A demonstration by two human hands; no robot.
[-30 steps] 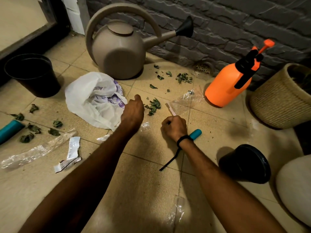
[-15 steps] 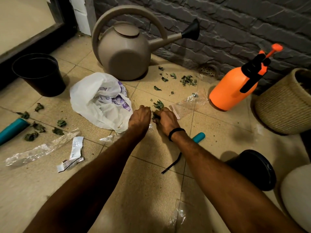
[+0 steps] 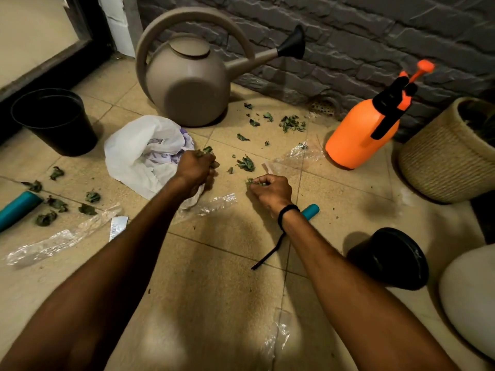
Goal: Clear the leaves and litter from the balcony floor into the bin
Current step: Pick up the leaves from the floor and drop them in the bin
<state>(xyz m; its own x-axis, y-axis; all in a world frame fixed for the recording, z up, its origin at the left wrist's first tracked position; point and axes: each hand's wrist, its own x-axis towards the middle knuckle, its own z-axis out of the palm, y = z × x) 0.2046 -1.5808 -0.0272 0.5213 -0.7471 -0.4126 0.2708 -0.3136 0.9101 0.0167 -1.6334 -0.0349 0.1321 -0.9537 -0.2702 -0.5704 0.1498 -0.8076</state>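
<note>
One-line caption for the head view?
Balcony cleanup: left hand and right hand each hold dry leaves beside a white plastic bag.

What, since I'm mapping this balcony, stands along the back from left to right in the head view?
Black pot → beige watering can → orange sprayer → woven basket.

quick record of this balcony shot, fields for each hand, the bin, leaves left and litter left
left hand: grips a clump of leaves beside the white plastic bag
right hand: pinches leaf bits low over the tiles
bin: black bin, upright, far left
leaves left: leaf pile by the wall; scattered leaves at left
litter left: clear wrapper and paper scrap at left
</note>
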